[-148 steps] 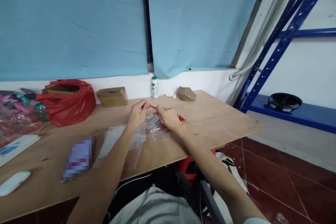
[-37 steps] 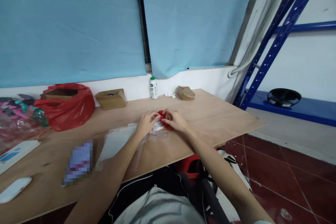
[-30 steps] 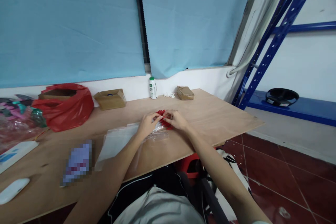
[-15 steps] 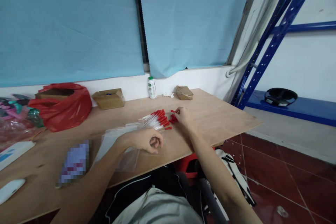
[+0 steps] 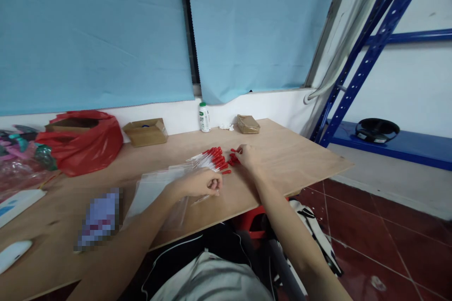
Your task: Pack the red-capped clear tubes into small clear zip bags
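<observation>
My left hand (image 5: 202,182) is closed over the table, its fingers curled around what looks like a thin clear tube (image 5: 200,200) that sticks out toward the lower left. Farther right, my right hand (image 5: 247,156) pinches a red rubber bulb (image 5: 233,150) by its end. Several more red pieces (image 5: 233,160) lie under and beside those fingers, partly hidden. Between the hands and a little behind them is a fanned pile of droppers (image 5: 213,159) with red bulbs and clear stems. Flat clear plastic bags (image 5: 150,186) lie under and beside my left forearm.
Along the back of the wooden table (image 5: 289,155) stand an open cardboard box (image 5: 146,132), a white bottle (image 5: 204,118) with a green cap and a wrapped brown package (image 5: 248,124). A red plastic bag (image 5: 84,143) sits at the left. A blue rack (image 5: 370,56) rises at the right.
My left hand has moved slightly up and right and turned, and a thin clear tube now shows below its fingers. My right hand stays at the red pieces, almost still.
</observation>
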A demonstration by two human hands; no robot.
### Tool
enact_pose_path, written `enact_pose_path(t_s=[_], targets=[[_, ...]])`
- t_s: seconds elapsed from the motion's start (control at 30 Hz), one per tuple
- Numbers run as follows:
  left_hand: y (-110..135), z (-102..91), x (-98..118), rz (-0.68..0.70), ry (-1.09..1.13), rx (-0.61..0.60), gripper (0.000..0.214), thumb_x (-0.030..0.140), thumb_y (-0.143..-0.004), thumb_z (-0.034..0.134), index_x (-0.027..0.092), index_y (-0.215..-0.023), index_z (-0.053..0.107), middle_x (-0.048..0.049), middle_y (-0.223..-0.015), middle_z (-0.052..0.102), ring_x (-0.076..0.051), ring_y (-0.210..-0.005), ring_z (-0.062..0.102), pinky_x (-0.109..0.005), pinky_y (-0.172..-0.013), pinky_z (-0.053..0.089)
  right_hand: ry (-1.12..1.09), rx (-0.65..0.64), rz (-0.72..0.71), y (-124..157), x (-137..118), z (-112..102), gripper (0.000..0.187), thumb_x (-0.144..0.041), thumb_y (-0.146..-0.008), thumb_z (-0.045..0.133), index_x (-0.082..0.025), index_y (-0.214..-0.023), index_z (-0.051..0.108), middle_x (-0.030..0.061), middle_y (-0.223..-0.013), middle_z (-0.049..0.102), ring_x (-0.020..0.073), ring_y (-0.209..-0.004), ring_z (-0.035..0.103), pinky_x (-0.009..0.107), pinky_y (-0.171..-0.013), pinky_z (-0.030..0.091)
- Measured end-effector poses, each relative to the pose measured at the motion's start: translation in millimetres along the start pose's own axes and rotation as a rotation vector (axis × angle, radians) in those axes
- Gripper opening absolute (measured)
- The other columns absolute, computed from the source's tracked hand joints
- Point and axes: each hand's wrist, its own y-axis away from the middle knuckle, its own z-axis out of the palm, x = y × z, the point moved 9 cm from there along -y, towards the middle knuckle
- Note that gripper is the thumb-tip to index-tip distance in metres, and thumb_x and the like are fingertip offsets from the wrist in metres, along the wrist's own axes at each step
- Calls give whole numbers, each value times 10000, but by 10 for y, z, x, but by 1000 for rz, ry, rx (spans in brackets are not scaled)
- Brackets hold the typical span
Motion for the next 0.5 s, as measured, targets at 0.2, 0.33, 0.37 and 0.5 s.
enact_pose_path(t_s=[0.2, 0.33, 0.37, 0.5], targets=[[-269, -212, 25, 60, -227, 372, 136, 375, -929, 676, 268, -981, 743, -32, -909, 717, -211, -839, 653, -315, -750, 464, 24, 2, -41, 10, -49, -1, 198, -408, -871, 766, -213, -840, 787, 85, -816, 751, 179, -696, 626, 273, -643, 431], [-475, -73, 33, 52, -419, 382, 88, 281, -935, 663, 247, -949, 743, -69, -1015, 716, -235, -904, 668, -329, -777, 475, 5, 50, -59, 46, -136, -77, 273, -457, -929, 702, -204, -865, 784, 110, -843, 762, 201, -731, 647, 289, -659, 417], [-517, -32, 32, 49, -457, 367, 85, 253, -931, 658, 239, -944, 741, -78, -1028, 715, -238, -904, 670, -331, -777, 475, -2, 64, -70, 55, -163, -93, 288, -457, -949, 675, -200, -875, 782, 114, -847, 762, 205, -739, 650, 292, -663, 411], [-600, 54, 23, 54, -504, 324, 95, 182, -918, 642, 224, -957, 717, -84, -1007, 715, -243, -887, 670, -333, -774, 480, -58, 90, -157, 74, -281, -115, 292, -413, -993, 601, -196, -883, 762, 100, -843, 756, 198, -743, 643, 289, -677, 390]])
